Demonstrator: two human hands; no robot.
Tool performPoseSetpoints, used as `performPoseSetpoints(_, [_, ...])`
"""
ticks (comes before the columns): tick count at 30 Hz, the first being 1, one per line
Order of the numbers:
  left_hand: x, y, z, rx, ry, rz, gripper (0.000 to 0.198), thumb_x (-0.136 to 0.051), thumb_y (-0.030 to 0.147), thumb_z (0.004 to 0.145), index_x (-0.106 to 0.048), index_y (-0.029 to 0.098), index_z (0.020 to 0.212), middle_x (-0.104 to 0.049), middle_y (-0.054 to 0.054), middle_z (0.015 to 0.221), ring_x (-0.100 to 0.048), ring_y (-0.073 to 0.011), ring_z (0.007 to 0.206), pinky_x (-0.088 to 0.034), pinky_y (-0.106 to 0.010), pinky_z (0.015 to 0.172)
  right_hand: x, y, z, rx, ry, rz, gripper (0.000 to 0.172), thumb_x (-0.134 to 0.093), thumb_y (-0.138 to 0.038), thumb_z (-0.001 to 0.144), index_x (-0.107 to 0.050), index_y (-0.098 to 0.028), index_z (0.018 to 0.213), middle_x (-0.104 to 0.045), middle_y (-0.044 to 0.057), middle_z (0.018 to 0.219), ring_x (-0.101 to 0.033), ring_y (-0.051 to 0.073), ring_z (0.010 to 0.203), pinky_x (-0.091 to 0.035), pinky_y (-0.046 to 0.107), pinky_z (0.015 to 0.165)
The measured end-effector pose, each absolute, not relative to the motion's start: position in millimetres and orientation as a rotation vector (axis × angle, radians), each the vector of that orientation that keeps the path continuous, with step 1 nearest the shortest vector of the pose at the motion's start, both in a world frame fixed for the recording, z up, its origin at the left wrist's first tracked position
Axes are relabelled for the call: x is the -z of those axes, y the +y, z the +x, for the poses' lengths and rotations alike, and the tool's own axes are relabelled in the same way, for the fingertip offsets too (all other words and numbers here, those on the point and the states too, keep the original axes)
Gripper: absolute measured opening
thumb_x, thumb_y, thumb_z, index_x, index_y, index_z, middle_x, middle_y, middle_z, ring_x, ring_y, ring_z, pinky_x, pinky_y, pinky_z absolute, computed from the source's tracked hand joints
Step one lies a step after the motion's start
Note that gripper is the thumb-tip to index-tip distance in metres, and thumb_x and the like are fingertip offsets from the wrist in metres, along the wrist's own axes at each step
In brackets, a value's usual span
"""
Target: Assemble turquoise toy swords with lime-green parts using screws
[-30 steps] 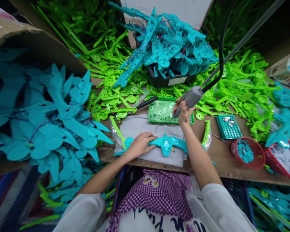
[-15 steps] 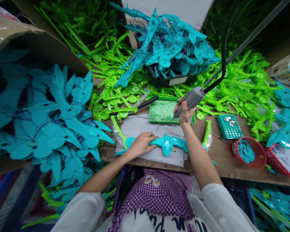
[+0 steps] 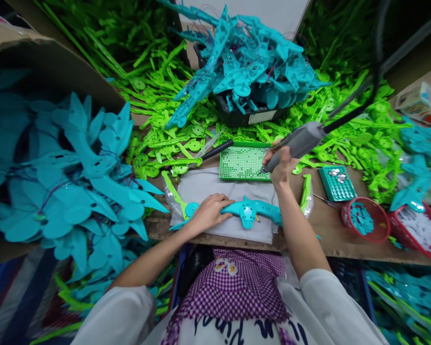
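Note:
A teal plastic toy body (image 3: 250,211) lies on a grey cloth (image 3: 215,189) at the bench's near edge. My left hand (image 3: 210,211) lies flat on its left end with the fingers stretched over it, pressing it down. My right hand (image 3: 280,167) is closed round a grey electric screwdriver (image 3: 298,143) that hangs on a black cable. Its tip sits over the right edge of a green perforated screw tray (image 3: 242,164) just beyond the cloth.
A black bin heaped with teal parts (image 3: 247,72) stands behind, amid loose green parts (image 3: 165,129). A box of teal wings (image 3: 64,163) fills the left. A small teal screw tray (image 3: 336,182) and two red baskets (image 3: 364,219) sit to the right.
My right hand has tipped the screwdriver flatter, its body swinging to the right, with the tip staying by the green tray. My left hand has kept still on the teal body.

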State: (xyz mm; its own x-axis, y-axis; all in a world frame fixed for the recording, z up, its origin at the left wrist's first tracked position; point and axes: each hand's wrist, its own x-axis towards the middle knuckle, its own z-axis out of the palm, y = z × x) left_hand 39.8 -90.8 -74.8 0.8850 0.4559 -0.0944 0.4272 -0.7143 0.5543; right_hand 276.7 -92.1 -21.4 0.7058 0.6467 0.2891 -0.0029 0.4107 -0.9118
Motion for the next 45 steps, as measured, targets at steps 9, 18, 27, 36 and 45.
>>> performPoseSetpoints(9, [74.0, -91.1, 41.0, -0.068, 0.645, 2.444, 0.043, -0.065, 0.033, 0.082, -0.059, 0.024, 0.124, -0.063, -0.006, 0.108, -0.056, -0.0229, 0.102, -0.044, -0.037, 0.091, 10.8, -183.6, 259.0, -0.615, -0.735, -1.099, 0.055, -0.062, -0.074, 0.060, -0.062, -0.020, 0.074, -0.053, -0.003, 0.052, -0.054, 0.014, 0.044, -0.042, 0.026, 0.041])
performPoseSetpoints(18, [70.4, -91.3, 42.5, -0.054, 0.658, 2.431, 0.043, -0.064, 0.032, 0.082, -0.060, 0.024, 0.124, -0.063, -0.006, 0.108, -0.056, -0.0229, 0.102, -0.044, -0.037, 0.091, 32.7, -187.4, 261.4, -0.632, -0.736, -1.145, 0.057, -0.063, -0.074, 0.057, -0.064, -0.020, 0.076, -0.059, 0.000, 0.058, -0.056, 0.015, 0.043, -0.043, 0.026, 0.037])
performPoseSetpoints(27, [73.3, -90.3, 41.9, -0.081, 0.657, 2.409, 0.041, -0.065, 0.032, 0.082, -0.061, 0.023, 0.122, -0.063, -0.007, 0.107, -0.057, -0.0235, 0.102, -0.045, -0.038, 0.091, 32.1, -187.7, 261.0, -0.635, -0.778, -1.161, 0.059, -0.061, -0.078, 0.055, -0.063, -0.022, 0.075, -0.057, -0.001, 0.059, -0.054, 0.013, 0.042, -0.044, 0.026, 0.037])
performPoseSetpoints(36, [51.8, -109.6, 71.0, -0.397, 0.587, 2.428, 0.037, -0.067, 0.039, 0.081, -0.065, 0.026, 0.116, -0.053, -0.008, 0.130, -0.048, -0.0261, 0.119, -0.034, -0.045, 0.101, 8.7, -183.5, 254.4, -0.593, -0.706, -1.096, 0.059, -0.061, -0.078, 0.055, -0.064, -0.021, 0.071, -0.053, -0.002, 0.056, -0.052, 0.012, 0.041, -0.041, 0.024, 0.035])
performPoseSetpoints(45, [74.7, -125.9, 121.8, -0.453, 0.581, 2.342, 0.014, -0.065, 0.037, 0.084, -0.074, 0.028, 0.088, -0.062, -0.003, 0.124, -0.054, -0.0224, 0.114, -0.022, -0.047, 0.105, 1.2, -184.0, 252.6, -0.484, -0.723, -1.158, 0.062, -0.052, -0.083, 0.058, -0.060, -0.024, 0.073, -0.045, -0.004, 0.046, -0.048, 0.015, 0.038, -0.041, 0.027, 0.037])
